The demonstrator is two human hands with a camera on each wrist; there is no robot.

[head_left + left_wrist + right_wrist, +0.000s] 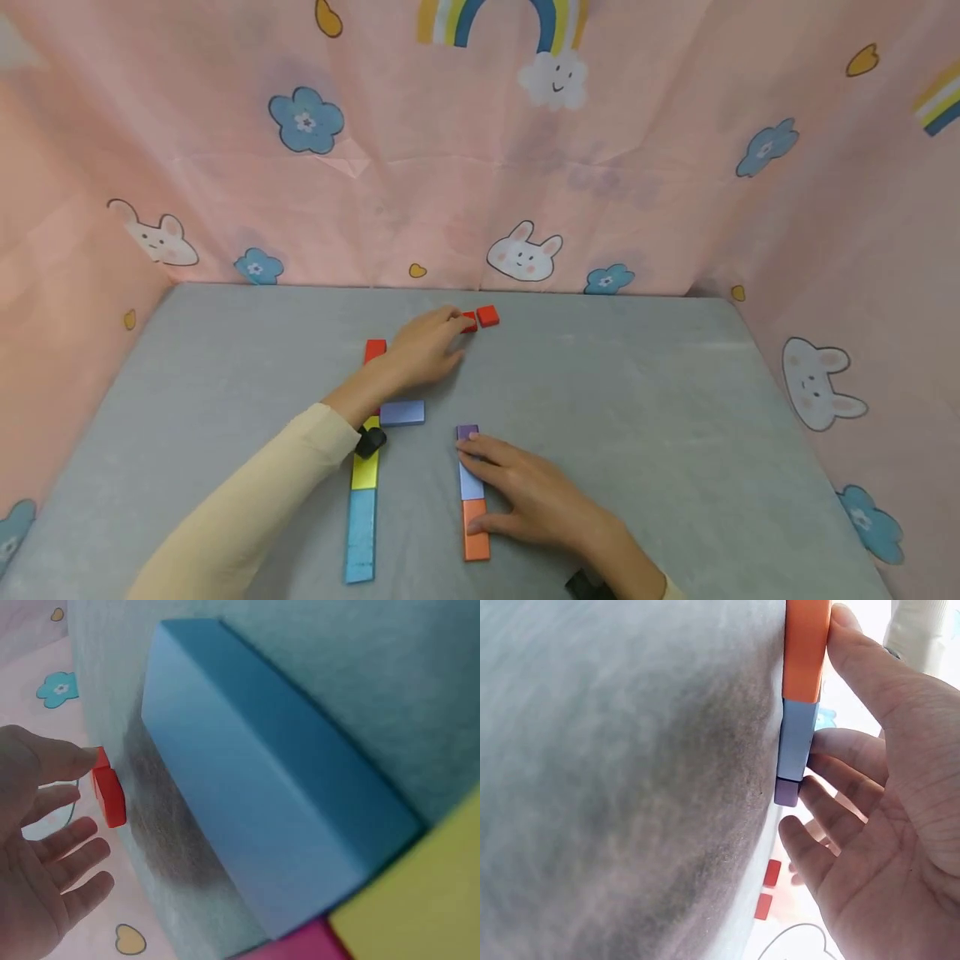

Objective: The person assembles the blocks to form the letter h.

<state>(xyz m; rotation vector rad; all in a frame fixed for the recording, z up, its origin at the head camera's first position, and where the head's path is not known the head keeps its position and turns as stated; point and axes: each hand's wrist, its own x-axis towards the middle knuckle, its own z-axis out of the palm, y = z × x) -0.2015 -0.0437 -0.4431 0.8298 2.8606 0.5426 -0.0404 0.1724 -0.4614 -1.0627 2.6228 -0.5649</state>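
Observation:
Near the back of the table, my left hand (423, 346) reaches over to two small red blocks (488, 316). A fingertip touches the left one, and the other fingers are spread in the left wrist view. My right hand (551, 500) rests along a short row of a purple block (467, 431), a lavender block (471, 486) and an orange block (476, 546). Its thumb lies on the orange block, its fingertips at the lavender and purple ones. Under my left forearm runs a longer row with a red block (374, 350), yellow (365, 473) and blue (361, 533) pieces.
A second lavender block (402, 412) sticks out sideways from the longer row, beside a magenta block (300, 945) partly hidden by the forearm. Grey cloth covers the table (637, 400). A pink patterned curtain (420, 208) closes off the back and sides.

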